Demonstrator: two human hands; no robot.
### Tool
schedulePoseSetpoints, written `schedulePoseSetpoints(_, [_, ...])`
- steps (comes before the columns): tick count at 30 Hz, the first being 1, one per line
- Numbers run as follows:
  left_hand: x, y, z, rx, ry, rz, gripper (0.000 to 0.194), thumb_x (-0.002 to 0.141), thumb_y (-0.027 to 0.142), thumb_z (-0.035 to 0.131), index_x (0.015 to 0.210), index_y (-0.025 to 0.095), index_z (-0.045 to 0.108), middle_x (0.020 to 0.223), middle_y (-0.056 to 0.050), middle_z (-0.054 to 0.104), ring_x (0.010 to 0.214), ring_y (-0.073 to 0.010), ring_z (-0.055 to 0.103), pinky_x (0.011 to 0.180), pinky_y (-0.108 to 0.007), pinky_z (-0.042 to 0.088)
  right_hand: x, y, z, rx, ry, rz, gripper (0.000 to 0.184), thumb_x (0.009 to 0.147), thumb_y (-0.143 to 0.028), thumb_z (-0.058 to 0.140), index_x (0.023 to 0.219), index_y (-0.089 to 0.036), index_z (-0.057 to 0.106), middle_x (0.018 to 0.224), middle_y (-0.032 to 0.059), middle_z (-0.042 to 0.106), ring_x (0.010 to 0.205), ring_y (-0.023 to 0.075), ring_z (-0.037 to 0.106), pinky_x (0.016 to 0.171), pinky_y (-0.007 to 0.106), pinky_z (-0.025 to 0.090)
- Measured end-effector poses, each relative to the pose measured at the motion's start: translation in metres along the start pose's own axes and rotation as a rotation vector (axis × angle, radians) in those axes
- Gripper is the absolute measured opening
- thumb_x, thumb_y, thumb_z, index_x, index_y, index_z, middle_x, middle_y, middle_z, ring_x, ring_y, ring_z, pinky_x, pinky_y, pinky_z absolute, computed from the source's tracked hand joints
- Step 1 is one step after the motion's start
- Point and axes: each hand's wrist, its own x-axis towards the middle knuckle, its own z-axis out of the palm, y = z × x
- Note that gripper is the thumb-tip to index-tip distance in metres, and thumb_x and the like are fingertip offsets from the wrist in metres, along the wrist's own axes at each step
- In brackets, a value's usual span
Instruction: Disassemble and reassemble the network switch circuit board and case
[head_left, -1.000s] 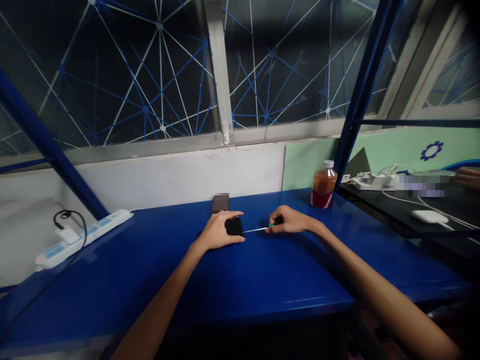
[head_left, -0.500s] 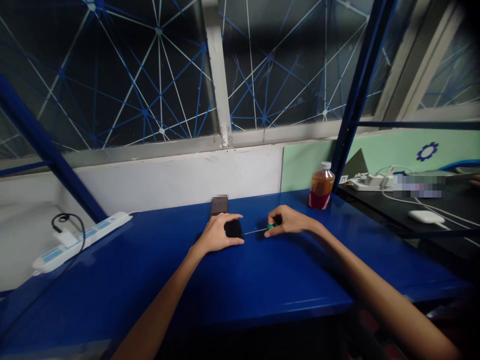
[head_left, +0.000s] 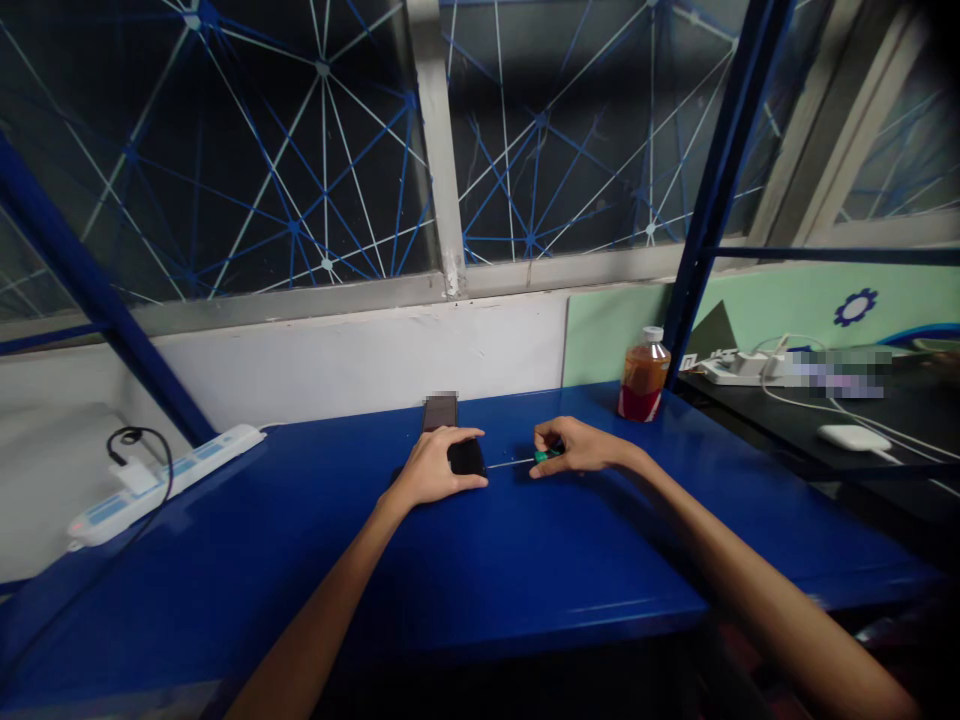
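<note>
My left hand (head_left: pixel 429 468) is closed around a small black box-like object (head_left: pixel 468 457) lying on the blue table, with the thumb at its near side and the fingers at its far side. Its exact kind cannot be made out. In my right hand (head_left: pixel 585 445) is a screwdriver (head_left: pixel 512 462) with a green handle, pinched between thumb and fingers. The thin metal shaft points left, and its tip meets or nearly meets the right edge of the black object. Just beyond my left hand lies a dark flat slab (head_left: pixel 441 411), partly covered by the fingers.
A bottle (head_left: pixel 643 378) of reddish-brown drink stands at the back right of the blue table (head_left: pixel 525 560). On the left lies a white power strip (head_left: pixel 172 482) with a black cable. Blue metal posts rise at both sides. A black desk (head_left: pixel 795 410) with chargers and cables adjoins on the right.
The camera view has shifted very slightly. Both hands keep the same grips, and the screwdriver stays at the black object's right edge.
</note>
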Motion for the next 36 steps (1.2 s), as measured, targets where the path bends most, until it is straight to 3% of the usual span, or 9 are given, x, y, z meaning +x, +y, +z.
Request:
schedulePoseSetpoints(3, [-0.0001, -0.0006, -0.0007, 0.0, 0.01, 0.0, 0.063, 0.064, 0.051, 0.074, 0.12, 0.03, 0.058, 0.122, -0.004, 0.063, 0.111, -0.0291, 0.056, 0.095, -0.046, 0.043, 0.0006, -0.0002, 0.0016, 0.007, -0.004, -0.002, 0.042, 0.064, -0.053, 0.073, 0.076, -0.017, 0.054, 0.061, -0.0042, 0.05, 0.053, 0.009, 0.039, 0.049, 0.022, 0.029])
schedulePoseSetpoints(8, [-0.0007, -0.0018, -0.0016, -0.008, 0.017, -0.002, 0.063, 0.064, 0.05, 0.074, 0.12, 0.029, 0.058, 0.12, -0.005, 0.063, 0.109, -0.0283, 0.058, 0.095, -0.045, 0.043, -0.0005, -0.0007, -0.0015, -0.021, 0.021, -0.058, 0.042, 0.084, -0.055, 0.051, 0.076, -0.015, 0.062, 0.059, -0.0029, 0.047, 0.053, 0.0093, 0.036, 0.049, 0.023, 0.026])
schedulePoseSetpoints(14, [-0.0012, -0.0028, -0.0026, -0.008, 0.02, 0.002, 0.064, 0.063, 0.051, 0.074, 0.121, 0.029, 0.058, 0.119, -0.005, 0.064, 0.109, -0.0274, 0.058, 0.094, -0.042, 0.044, -0.0007, 0.0018, -0.0035, -0.096, 0.005, -0.072, 0.041, 0.074, -0.057, 0.063, 0.069, -0.015, 0.062, 0.061, -0.0024, 0.05, 0.054, 0.0093, 0.036, 0.051, 0.024, 0.027])
schedulePoseSetpoints(22, [-0.0011, -0.0048, -0.0023, -0.011, 0.009, -0.005, 0.063, 0.063, 0.051, 0.074, 0.12, 0.029, 0.058, 0.12, -0.005, 0.063, 0.109, -0.0278, 0.058, 0.094, -0.043, 0.044, 0.0002, -0.0033, 0.0055, -0.06, -0.027, -0.03, 0.038, 0.067, -0.047, 0.073, 0.081, -0.017, 0.054, 0.064, -0.0037, 0.051, 0.053, 0.009, 0.041, 0.05, 0.022, 0.029])
schedulePoseSetpoints(29, [-0.0011, -0.0044, -0.001, -0.017, -0.008, -0.01, 0.064, 0.062, 0.05, 0.075, 0.12, 0.028, 0.059, 0.121, -0.005, 0.063, 0.11, -0.028, 0.057, 0.095, -0.043, 0.043, -0.0015, -0.0071, 0.0012, -0.153, 0.0, -0.05, 0.048, 0.088, -0.056, 0.044, 0.072, -0.014, 0.061, 0.057, -0.0023, 0.047, 0.051, 0.009, 0.035, 0.049, 0.024, 0.026])
schedulePoseSetpoints(36, [-0.0012, -0.0067, 0.0022, -0.027, -0.054, -0.001, 0.066, 0.061, 0.049, 0.076, 0.121, 0.029, 0.058, 0.122, -0.005, 0.062, 0.111, -0.0286, 0.056, 0.095, -0.044, 0.043, -0.0019, -0.0013, -0.0017, -0.184, 0.03, -0.037, 0.046, 0.072, -0.061, 0.063, 0.074, -0.015, 0.063, 0.056, -0.0037, 0.048, 0.05, 0.0086, 0.034, 0.048, 0.024, 0.026])
